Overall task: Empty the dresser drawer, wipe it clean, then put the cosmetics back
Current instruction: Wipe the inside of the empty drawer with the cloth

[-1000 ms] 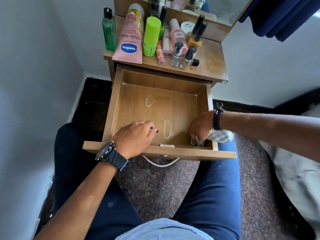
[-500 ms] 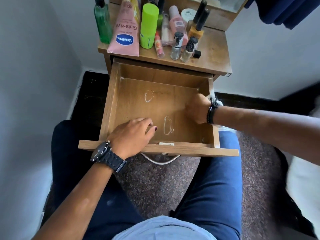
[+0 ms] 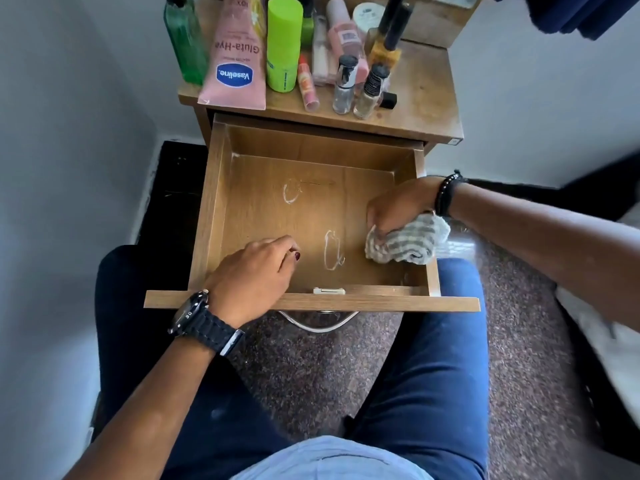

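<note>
The wooden drawer is pulled out over my knees and holds no cosmetics. Two whitish ring marks show on its bottom. My right hand grips a crumpled grey-and-white striped cloth against the drawer's right side. My left hand, wearing a black watch, rests palm down on the drawer's front left, fingers loosely curled. The cosmetics stand on the dresser top: a pink Vaseline tube, a lime-green bottle, a green glass bottle, and small nail polish bottles.
The dresser stands in a corner, with a grey wall close on the left. A metal handle hangs under the drawer front. My legs in blue trousers sit beneath the drawer. Speckled floor lies below.
My right hand swept the cloth from the front right corner toward the back along the right wall, then came forward again. My left hand stayed in place.
</note>
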A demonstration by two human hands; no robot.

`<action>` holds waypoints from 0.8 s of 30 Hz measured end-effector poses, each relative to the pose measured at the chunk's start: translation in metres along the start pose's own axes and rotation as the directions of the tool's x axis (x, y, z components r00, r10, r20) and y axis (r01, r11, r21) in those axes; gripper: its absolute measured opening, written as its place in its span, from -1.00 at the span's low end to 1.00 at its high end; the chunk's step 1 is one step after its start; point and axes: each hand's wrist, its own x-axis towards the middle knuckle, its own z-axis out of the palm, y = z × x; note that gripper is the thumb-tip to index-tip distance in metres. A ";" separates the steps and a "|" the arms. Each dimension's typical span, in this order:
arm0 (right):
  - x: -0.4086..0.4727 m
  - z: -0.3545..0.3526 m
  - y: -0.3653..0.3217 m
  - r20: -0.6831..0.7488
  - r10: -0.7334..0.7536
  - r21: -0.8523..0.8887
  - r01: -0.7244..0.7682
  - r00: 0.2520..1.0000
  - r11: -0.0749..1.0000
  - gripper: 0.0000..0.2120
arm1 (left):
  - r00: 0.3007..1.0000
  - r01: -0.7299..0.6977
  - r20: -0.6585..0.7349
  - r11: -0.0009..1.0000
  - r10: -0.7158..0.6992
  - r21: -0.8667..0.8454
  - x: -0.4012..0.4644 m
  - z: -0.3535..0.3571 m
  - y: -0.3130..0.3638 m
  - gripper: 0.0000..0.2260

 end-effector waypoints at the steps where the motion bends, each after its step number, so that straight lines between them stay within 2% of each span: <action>1: 0.001 0.002 -0.002 0.003 0.008 -0.078 -0.008 1.000 0.997 -0.81 | 1.000 0.010 -0.002 1.000 -0.010 0.001 0.000 0.000 0.000 -0.75; 4: 0.007 0.016 -0.015 0.131 0.056 -0.249 -0.022 0.990 0.968 -0.77 | 0.999 0.039 -0.003 0.999 -0.039 -0.001 0.000 0.000 -0.001 -0.75; 7: 0.011 0.030 -0.021 0.174 0.047 -0.253 -0.001 0.984 0.967 -0.72 | 0.998 0.060 -0.009 0.998 -0.060 0.010 0.000 0.000 -0.002 -0.75; 10: 0.011 0.039 -0.014 0.085 -0.008 -0.128 0.019 0.996 0.992 -0.76 | 0.997 0.071 -0.013 0.997 -0.071 -0.002 -0.001 -0.001 -0.001 -0.74; 14: 0.014 0.047 -0.003 0.038 -0.037 -0.016 0.038 0.999 0.999 -0.69 | 0.994 0.102 0.062 0.975 -0.092 -0.195 -0.001 -0.004 -0.004 -0.74; 17: 0.016 0.046 -0.005 -0.043 -0.021 0.168 0.028 0.999 0.985 -0.70 | 0.991 0.134 0.066 0.949 -0.120 -0.286 0.002 -0.007 -0.006 -0.70; 20: 0.022 0.042 -0.021 -0.104 -0.058 0.351 0.092 0.993 0.932 -0.68 | 0.986 0.168 0.038 0.926 -0.165 -0.338 0.004 -0.008 -0.005 -0.68; 22: 0.026 0.042 -0.038 -0.176 -0.112 0.502 0.187 0.978 0.844 -0.69 | 0.982 0.182 0.019 0.921 -0.187 -0.344 0.005 -0.009 -0.005 -0.69; 24: 0.027 0.043 -0.049 -0.229 -0.187 0.567 0.287 0.955 0.772 -0.71 | 0.979 0.189 -0.009 0.925 -0.203 -0.331 0.004 -0.009 -0.005 -0.70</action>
